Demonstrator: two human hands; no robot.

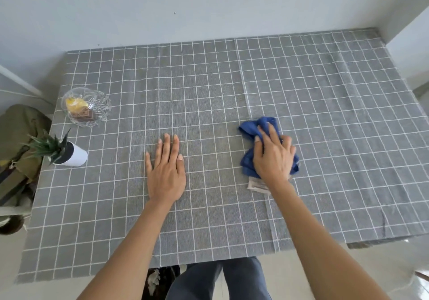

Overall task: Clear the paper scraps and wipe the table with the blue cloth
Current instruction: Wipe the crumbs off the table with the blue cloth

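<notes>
Right hand (272, 158) presses the blue cloth (257, 127) at centre right, fingers curled on it; left hand (166, 172) lies flat on the tabletop (325, 114), fingers spread.

Glass bowl (86, 107) and potted plant (67, 152) block table's (325, 90) left edge.

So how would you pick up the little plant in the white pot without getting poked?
Hold the white pot around its smooth round wall, low down, not the plant. The spiky leaves stick out at the top and lean toward the table's left edge, so come from the right side, where the pot's wall is bare. The left hand lies flat on the tablecloth nearest it; its fingers could wrap around the pot.
</notes>
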